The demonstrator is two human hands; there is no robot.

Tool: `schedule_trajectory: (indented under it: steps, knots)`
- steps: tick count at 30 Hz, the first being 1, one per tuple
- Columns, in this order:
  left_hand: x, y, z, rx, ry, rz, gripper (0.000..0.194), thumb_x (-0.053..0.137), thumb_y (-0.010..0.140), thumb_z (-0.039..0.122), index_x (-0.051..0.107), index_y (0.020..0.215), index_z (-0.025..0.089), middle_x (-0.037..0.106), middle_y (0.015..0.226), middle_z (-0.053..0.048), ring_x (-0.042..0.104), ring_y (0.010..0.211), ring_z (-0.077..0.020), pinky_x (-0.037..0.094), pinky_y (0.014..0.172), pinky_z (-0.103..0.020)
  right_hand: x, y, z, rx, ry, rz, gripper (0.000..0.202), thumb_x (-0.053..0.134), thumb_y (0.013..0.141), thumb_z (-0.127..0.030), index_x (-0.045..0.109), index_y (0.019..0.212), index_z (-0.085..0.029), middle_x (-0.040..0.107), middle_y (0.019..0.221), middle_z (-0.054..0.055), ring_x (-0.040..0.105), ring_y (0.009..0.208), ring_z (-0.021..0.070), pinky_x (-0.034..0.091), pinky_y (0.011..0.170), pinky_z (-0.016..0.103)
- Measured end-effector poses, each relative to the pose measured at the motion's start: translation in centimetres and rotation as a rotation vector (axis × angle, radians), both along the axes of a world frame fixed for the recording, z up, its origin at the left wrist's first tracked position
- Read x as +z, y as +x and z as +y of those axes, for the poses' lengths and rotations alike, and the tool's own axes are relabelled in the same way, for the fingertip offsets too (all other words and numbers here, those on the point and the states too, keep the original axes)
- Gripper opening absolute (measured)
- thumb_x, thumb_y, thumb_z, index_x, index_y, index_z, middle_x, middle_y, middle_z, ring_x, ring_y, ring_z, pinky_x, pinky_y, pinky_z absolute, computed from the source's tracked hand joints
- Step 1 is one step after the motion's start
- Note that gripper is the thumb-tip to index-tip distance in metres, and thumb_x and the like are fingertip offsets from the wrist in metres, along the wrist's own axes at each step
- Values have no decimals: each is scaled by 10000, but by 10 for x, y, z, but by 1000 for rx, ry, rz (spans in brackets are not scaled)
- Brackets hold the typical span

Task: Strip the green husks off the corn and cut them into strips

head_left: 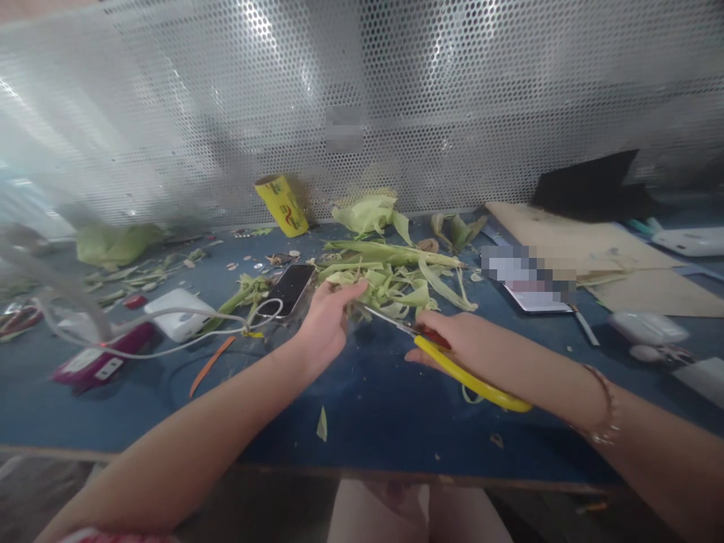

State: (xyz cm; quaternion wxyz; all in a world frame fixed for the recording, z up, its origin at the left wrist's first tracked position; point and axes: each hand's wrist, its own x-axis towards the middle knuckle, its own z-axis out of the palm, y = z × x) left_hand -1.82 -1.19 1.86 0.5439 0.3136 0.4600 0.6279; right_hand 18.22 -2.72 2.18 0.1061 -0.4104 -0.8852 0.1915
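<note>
My right hand (446, 335) grips scissors (472, 381) with a long yellow handle and a red one. The metal blades point left, toward my other hand, and their tips lie close to its fingers. Pale green corn husk (421, 294) is heaped in strips and curled pieces just beyond both hands. At the near edge of this heap my left hand (328, 317) is closed, thumb against fingers, on a piece of husk; the fingers partly hide it. A small husk scrap (322, 424) lies on the blue table (385, 430) near its front edge.
A dark-screened phone (291, 289) lies beside my left hand. Leftward are a white charger (178, 313) with looping cable and a purple power strip (107, 358). A yellow tube (283, 206) leans near the perforated metal panel (396, 98). Another phone (537, 298) and cardboard (593, 237) lie right.
</note>
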Motion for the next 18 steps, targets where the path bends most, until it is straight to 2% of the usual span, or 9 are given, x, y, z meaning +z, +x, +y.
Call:
schedule_trajectory:
  steps: [4,8,10,11,13,14,16,18]
  knots:
    - [-4,-3,3,28,-17,47,284,772,567,175,562,757,157,630,713,9,581,629,-105,418,564,-224,1,-1,-1,-15,-7,-50,439,436,835,-628,527,884,-202,633,684,25,586,590,171,379,536,257]
    - [-7,-7,9,68,36,74,281,760,582,159,561,780,149,631,748,9,568,638,-76,403,565,-196,11,3,1,-13,-60,-97,414,487,810,-617,551,827,-208,634,683,15,571,573,161,367,512,252]
    - [-8,-11,13,57,58,65,287,744,590,147,561,810,145,642,774,-8,588,666,-92,428,592,-210,20,12,7,33,-148,-159,387,517,796,-598,582,801,-217,641,699,7,576,573,156,368,498,246]
    - [-8,-12,14,43,64,61,288,738,593,144,554,815,146,642,775,-13,596,674,-103,441,603,-221,25,19,12,106,-185,-188,371,539,783,-590,605,808,-225,647,716,5,583,588,157,370,499,245]
    - [-9,-15,17,14,73,65,295,732,603,146,532,820,153,640,779,-16,606,679,-117,462,610,-243,35,36,23,212,-237,-242,367,679,671,-554,646,874,-250,668,812,6,605,655,173,386,513,246]
    - [-9,-16,18,7,80,75,300,730,608,146,518,821,160,636,780,-13,606,676,-118,468,605,-247,38,45,30,219,-231,-248,385,713,640,-527,655,910,-258,671,836,10,608,668,179,395,527,252]
    - [-9,-17,19,16,99,97,314,722,622,141,495,836,172,627,793,-3,605,678,-112,471,592,-240,42,62,43,178,-222,-166,426,683,682,-502,640,1030,-261,673,866,22,608,671,165,414,556,258]
    - [-9,-15,19,19,114,114,326,707,642,138,487,878,181,619,819,1,605,690,-107,471,576,-230,39,73,56,21,-212,-68,459,594,760,-499,587,1138,-240,660,763,19,543,521,121,383,494,254]
